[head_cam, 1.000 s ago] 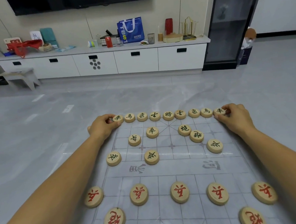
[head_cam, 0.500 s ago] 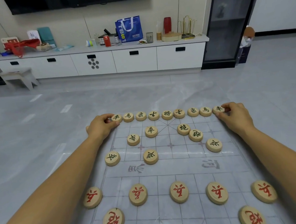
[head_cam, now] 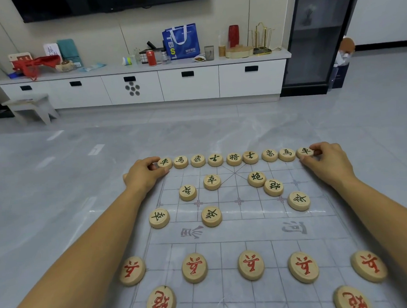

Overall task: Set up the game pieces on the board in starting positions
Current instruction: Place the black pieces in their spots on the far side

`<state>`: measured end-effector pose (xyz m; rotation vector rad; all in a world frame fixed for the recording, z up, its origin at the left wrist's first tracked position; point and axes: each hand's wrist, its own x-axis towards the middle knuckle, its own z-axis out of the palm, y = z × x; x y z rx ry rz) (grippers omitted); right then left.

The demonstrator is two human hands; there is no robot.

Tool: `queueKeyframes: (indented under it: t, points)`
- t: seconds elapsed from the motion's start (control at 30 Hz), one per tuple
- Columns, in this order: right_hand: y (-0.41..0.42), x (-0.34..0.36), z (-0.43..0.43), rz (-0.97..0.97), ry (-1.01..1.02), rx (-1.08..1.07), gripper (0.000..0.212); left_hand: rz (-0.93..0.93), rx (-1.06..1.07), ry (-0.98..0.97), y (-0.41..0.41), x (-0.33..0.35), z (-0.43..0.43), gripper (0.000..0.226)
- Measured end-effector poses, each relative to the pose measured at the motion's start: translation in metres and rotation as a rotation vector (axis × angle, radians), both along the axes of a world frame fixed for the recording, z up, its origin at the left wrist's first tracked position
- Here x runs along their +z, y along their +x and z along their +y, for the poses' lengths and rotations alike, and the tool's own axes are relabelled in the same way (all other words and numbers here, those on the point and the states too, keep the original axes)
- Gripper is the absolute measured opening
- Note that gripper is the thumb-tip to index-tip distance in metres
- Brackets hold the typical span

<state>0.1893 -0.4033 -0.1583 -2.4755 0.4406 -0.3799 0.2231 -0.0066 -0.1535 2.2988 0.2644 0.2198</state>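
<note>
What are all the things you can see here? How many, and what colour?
Board: one, see-through with grey lines, on the floor.
Dark-lettered pieces: sixteen, pale wood; nine in the far row, seven loose below.
Red-lettered pieces: seven, pale wood; five in a near row, two nearer.
Cabinet: one, white, along the wall.
Bag: one, blue, on the cabinet.
Can: one, red, on the cabinet.
Stool: one, pale, by the cabinet's left end.
Left hand: one, pinching the left end piece.
Right hand: one, pinching the right end piece.

Home living room: wall TV [head_cam: 112,2], low white sideboard [head_cam: 143,86], tiled floor [head_cam: 56,177].
</note>
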Motion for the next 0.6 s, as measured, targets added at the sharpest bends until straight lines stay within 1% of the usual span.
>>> queueKeyframes:
  t: [0.27, 0.43, 0.5, 0.6]
  points:
    - [-0.0007, 0.0008, 0.0001, 0.01, -0.018, 0.009, 0.049, 0.001, 0.015, 0.044, 0.0014, 0.0001, -0.0021, 0.038]
    - [-0.0016, 0.0019, 0.0009, 0.01, -0.012, 0.008, 0.05, 0.008, 0.02, 0.037, 0.0022, 0.0002, -0.0025, 0.037]
    - [-0.0022, 0.0025, 0.0017, 0.0, 0.007, 0.007, 0.05, 0.019, 0.012, 0.011, 0.002, 0.0005, -0.0022, 0.039]
    - [-0.0028, 0.0042, 0.0012, -0.026, 0.096, -0.008, 0.054, 0.048, -0.015, -0.095, 0.002, -0.0001, 0.0016, 0.049]
